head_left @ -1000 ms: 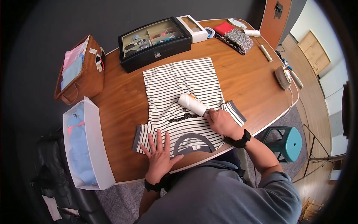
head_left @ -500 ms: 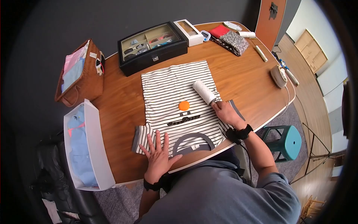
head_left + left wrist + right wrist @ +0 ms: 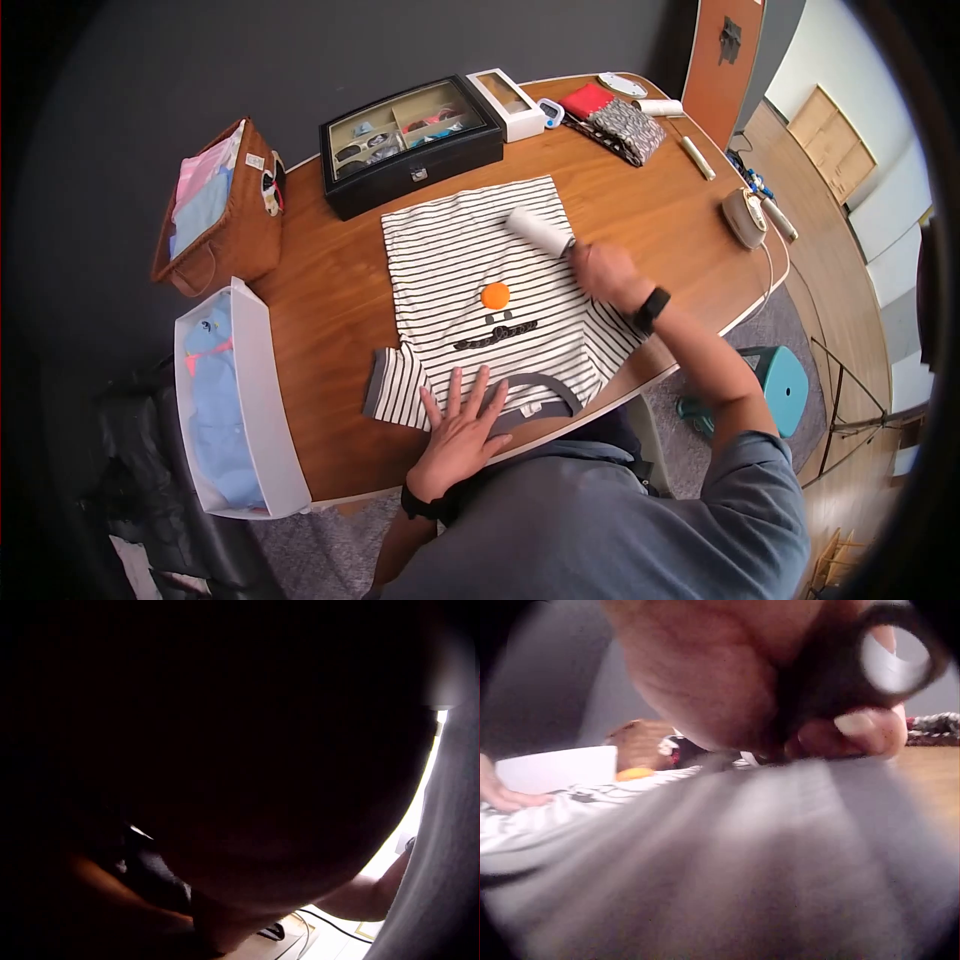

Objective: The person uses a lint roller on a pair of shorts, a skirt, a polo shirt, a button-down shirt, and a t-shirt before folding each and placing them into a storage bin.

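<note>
A black-and-white striped T-shirt [image 3: 440, 255] with a grey collar lies spread on the wooden table, collar toward the person. It carries an orange dot [image 3: 495, 296] and a dark printed band. My right hand [image 3: 606, 272] grips the handle of a lint roller, whose white roll [image 3: 538, 232] lies over the shirt's upper right part. In the right wrist view the fingers curl round the dark handle [image 3: 821, 682], which ends in a loop. With fingers spread, my left hand [image 3: 460, 438] rests flat on the shirt beside the collar. The left wrist view is mostly dark.
A black glass-lidded case [image 3: 412, 190] and a white window box [image 3: 520, 122] stand at the back. Left are a brown basket [image 3: 245, 225] and a white bin [image 3: 262, 400] of blue clothing. Folded cloths [image 3: 625, 130] and a corded handheld appliance [image 3: 744, 218] sit on the right.
The lint roller has gone from beside the printed band to the shirt's upper right part. My left hand has shifted right toward the collar, and the right sleeve now looks bunched.
</note>
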`<state>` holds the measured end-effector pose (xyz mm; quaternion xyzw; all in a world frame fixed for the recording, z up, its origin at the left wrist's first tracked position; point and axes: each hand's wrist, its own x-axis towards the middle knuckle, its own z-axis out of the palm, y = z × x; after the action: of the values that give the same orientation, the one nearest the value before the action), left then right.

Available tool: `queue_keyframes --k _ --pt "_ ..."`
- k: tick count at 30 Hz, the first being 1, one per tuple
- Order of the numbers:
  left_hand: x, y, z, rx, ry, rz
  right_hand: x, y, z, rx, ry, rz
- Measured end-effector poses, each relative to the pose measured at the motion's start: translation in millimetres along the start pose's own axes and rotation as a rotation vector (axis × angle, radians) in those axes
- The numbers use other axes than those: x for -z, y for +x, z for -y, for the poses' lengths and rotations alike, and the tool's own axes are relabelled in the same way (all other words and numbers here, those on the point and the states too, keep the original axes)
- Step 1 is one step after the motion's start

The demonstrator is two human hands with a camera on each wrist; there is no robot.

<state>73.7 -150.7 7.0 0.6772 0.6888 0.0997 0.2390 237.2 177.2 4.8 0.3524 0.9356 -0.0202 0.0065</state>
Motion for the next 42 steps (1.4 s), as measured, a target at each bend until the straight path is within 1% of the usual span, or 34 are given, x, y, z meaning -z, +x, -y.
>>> queue_keyframes --k 1,2,3,4,6,8,10,11,12,13,14,15,17,18,20,21,23,24,25,26,28,31,32,33,34,35,37,39,40,42 --pt "-0.1 -0.4 0.4 -0.002 -0.013 0.005 2.9 16.5 -14.7 -0.127 -0.037 -0.056" --pt "-0.4 -1.4 0.6 0.001 -0.011 0.002 10.5 27.4 -29.9 -0.188 -0.060 -0.073" --pt "-0.3 -1.0 0.3 -0.001 -0.018 0.002 -0.3 46.1 -55.8 -0.301 -0.037 -0.085" --pt "-0.1 0.0 0.1 -0.004 -0.025 0.002 0.9 56.5 -71.3 -0.379 0.001 -0.105" --pt "0.4 0.8 0.4 0.000 -0.002 0.028 -3.8 65.1 -89.0 -0.408 0.023 -0.137" --pt "1.0 0.3 -0.1 0.011 0.019 0.047 7.0 62.4 -81.2 -0.402 0.036 -0.174" --pt "1.9 0.7 -0.1 0.006 0.003 0.067 16.5 47.8 -61.3 -0.336 0.023 -0.141" --pt "2.7 1.9 -0.4 0.011 0.001 0.060 15.2 39.1 -47.2 -0.287 0.034 -0.158" --pt "2.6 1.5 -0.8 0.011 0.001 0.062 24.7 25.0 -26.6 -0.204 0.051 -0.129" --pt "2.3 0.7 -0.8 0.008 0.001 0.068 27.8 13.0 -10.6 -0.091 0.098 -0.146" --pt "2.0 0.7 -0.5 0.010 -0.002 0.073 32.6 0.4 -1.8 0.029 0.032 -0.046" --pt "1.8 0.9 -0.7 0.007 -0.003 0.082 41.6 -11.0 7.9 0.175 0.005 0.013" --pt "2.2 1.9 -0.3 0.022 0.001 0.102 38.9 -28.7 12.2 0.270 -0.019 0.084" --pt "2.1 2.1 0.2 0.021 0.001 0.102 35.5 -30.8 9.0 0.269 -0.019 0.085" --pt "3.6 2.2 -0.3 0.022 -0.003 0.097 23.1 -32.7 -5.5 0.191 0.003 0.083" --pt "3.4 1.2 -1.2 0.021 -0.006 0.096 17.9 -28.8 -14.5 0.191 0.002 0.087" --pt "2.7 1.5 -1.2 0.019 -0.010 0.100 9.9 -5.6 -40.3 0.003 -0.051 -0.095" --pt "3.4 1.6 -0.3 0.018 -0.010 0.101 5.6 10.6 -53.6 -0.105 -0.047 -0.091" --pt "3.4 1.5 0.0 0.018 -0.007 0.099 11.9 23.2 -57.0 -0.211 -0.045 -0.088" --pt "2.6 1.6 -0.6 0.012 -0.010 0.097 17.1 29.2 -59.2 -0.209 -0.066 -0.077" --pt "3.4 1.3 -0.8 0.004 -0.014 0.076 22.6 38.3 -45.0 -0.170 -0.065 -0.071" --pt "2.3 1.5 -1.2 0.011 -0.007 0.070 44.1 37.8 14.9 -0.053 0.000 0.015" --pt "4.0 1.6 -2.4 0.024 -0.010 0.087 38.2 37.7 28.3 0.097 -0.002 0.024" --pt "2.8 1.4 -2.3 0.019 -0.007 0.098 33.9 39.0 44.3 0.206 -0.070 0.113" --pt "1.9 1.8 -1.4 0.023 -0.013 0.102 35.9 33.3 62.9 0.287 -0.008 0.055" --pt "2.4 2.6 -0.2 0.029 -0.019 0.102 36.3 31.2 75.4 0.327 0.013 0.109" --pt "5.5 4.1 -2.2 0.035 -0.022 0.102 28.8 34.7 78.4 0.359 -0.028 0.096" --pt "4.8 1.3 -2.2 0.018 -0.031 0.086 19.4 55.0 60.2 0.197 0.021 0.101" --pt "5.2 1.1 -2.8 0.023 -0.029 0.087 15.5 68.7 44.9 0.134 -0.038 0.045" --pt "4.2 -0.5 -2.1 0.021 -0.029 0.093 18.0 91.6 17.6 -0.120 0.011 -0.004"
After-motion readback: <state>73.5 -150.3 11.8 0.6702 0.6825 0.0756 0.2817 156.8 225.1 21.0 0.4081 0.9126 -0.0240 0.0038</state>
